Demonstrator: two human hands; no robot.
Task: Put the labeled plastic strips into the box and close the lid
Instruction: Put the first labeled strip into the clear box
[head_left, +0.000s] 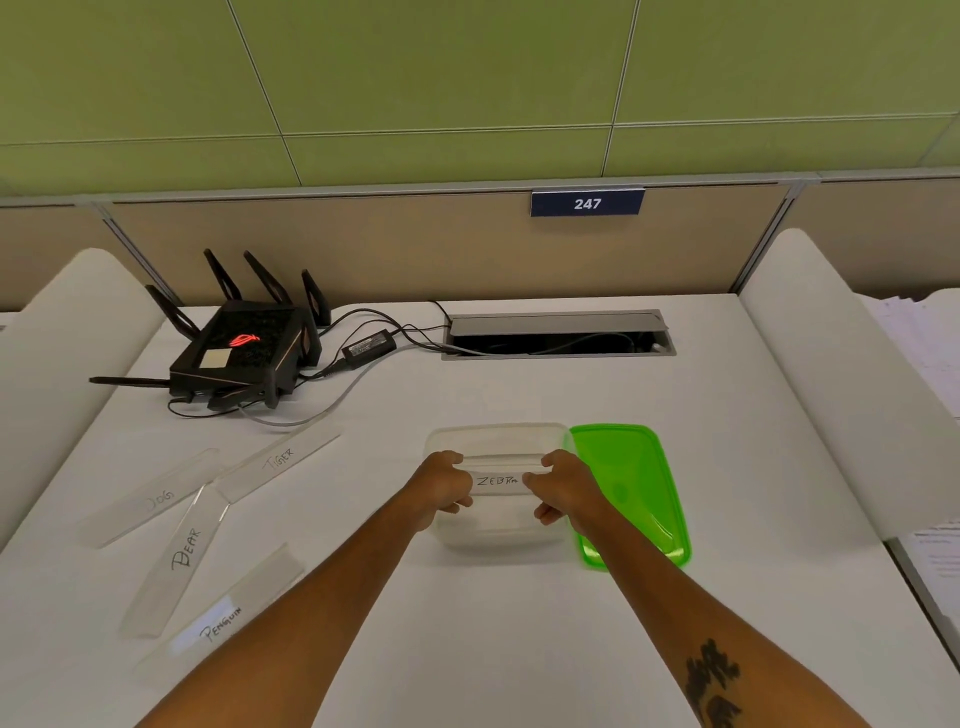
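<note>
Hands are meeting over the clear plastic box (498, 530) at table centre: left hand (441, 486) and right hand (566, 483) are each pinching one end of the ZEBRA strip (497, 481), holding it across the open box. Green lid (631, 493) is lying flat, touching the box's right side. TIGER strip (280, 458), DOG strip (156, 500), BEAR strip (184, 556) and PENGUIN strip (223, 621) are lying on the white table (519, 623) to the left. Black router (244, 348) is sitting at far left.

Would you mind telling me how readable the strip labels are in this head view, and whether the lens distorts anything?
Head view: ZEBRA strip and BEAR strip read clearly; DOG strip is faint; glare washes beside PENGUIN strip; wide-angle bowing bends the partition edges and table sides; lighting soft, shadows weak.
</note>
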